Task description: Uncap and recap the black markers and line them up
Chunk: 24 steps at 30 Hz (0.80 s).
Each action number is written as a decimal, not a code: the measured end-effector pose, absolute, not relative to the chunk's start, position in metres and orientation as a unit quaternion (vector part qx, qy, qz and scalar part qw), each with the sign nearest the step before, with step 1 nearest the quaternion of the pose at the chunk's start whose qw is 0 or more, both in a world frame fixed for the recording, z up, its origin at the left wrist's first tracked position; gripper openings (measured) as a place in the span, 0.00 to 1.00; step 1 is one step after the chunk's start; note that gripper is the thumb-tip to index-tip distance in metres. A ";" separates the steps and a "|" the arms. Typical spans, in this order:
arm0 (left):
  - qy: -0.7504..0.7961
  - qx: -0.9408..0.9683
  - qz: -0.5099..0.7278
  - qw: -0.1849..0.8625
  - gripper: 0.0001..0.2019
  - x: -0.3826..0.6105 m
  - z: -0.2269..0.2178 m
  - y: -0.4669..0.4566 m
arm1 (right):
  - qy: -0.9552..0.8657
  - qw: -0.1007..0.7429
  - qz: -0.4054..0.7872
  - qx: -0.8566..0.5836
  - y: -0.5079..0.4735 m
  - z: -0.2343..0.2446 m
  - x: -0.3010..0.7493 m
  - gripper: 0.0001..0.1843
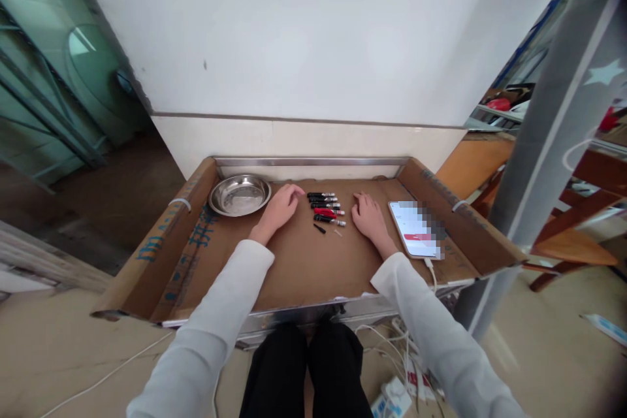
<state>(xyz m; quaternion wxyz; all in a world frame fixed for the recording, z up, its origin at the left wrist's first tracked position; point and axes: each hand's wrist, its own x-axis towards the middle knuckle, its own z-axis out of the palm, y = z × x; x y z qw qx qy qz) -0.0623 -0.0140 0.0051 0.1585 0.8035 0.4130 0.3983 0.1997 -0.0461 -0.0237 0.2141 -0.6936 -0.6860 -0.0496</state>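
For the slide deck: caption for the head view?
Person's left hand and right hand rest on a cardboard-lined table, flanking small black and red tools; steel bowl left, phone right.

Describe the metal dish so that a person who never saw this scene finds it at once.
Look at the cardboard-lined table against the white wall. In its far left corner, just left of the left hand, lies the metal dish. It is the only round, shiny thing there; the small pieces and the phone are not.

Soft, even light casts only faint shadows beside the left hand [279, 209] and right hand [369, 217] on the counter [304, 268], the metal bowl [240, 196] glints mildly, fisheye warping bends the edges, and the right corners blur dark.
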 end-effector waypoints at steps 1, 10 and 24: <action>0.392 0.819 0.390 0.155 0.13 -0.062 0.008 -0.021 | -0.686 0.224 -0.050 -0.690 -0.047 -0.022 0.199 0.21; 0.285 0.909 0.264 0.152 0.11 -0.050 0.013 -0.057 | -0.793 0.306 -0.002 -0.526 -0.094 0.005 0.181 0.12; 0.311 0.872 0.309 0.217 0.10 -0.040 0.007 -0.052 | -0.855 0.252 0.047 -0.452 -0.111 0.000 0.182 0.13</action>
